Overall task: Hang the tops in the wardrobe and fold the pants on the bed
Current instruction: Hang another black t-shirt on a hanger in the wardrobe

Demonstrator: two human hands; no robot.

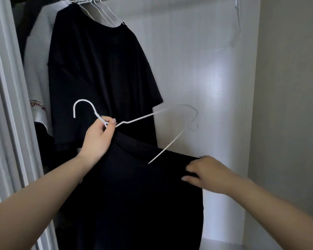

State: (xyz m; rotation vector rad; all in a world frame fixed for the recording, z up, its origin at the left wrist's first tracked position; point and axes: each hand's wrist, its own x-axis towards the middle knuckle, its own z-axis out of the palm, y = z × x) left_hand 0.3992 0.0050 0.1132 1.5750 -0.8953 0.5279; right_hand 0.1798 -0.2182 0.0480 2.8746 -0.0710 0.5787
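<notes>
White wardrobe, left hand pinching hanger, right hand gripping black top

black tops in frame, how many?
2. One black top hangs on the rail; another black top is held on a white hanger by both hands. Dark garments far left may hide more.
</notes>
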